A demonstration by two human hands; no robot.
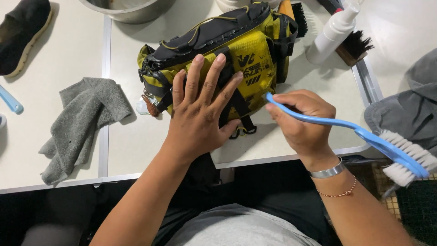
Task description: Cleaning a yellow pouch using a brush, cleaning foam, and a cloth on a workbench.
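A yellow and black bag (255, 54) with straps and a cord lies on the white table (136, 146). My left hand (200, 114) rests flat on the bag's front, fingers spread. My right hand (302, 120) grips the thin end of a blue brush (391, 150), whose narrow tip touches the bag's lower right side. The brush's wide head with white bristles points away to the right, off the table edge.
A grey cloth (79, 123) lies to the left, a black shoe (22, 34) at the far left. A metal bowl (127, 9) stands at the back. A white spray bottle (330, 34) and a dark bristle brush (355, 45) sit at the right, grey fabric (409, 109) beyond.
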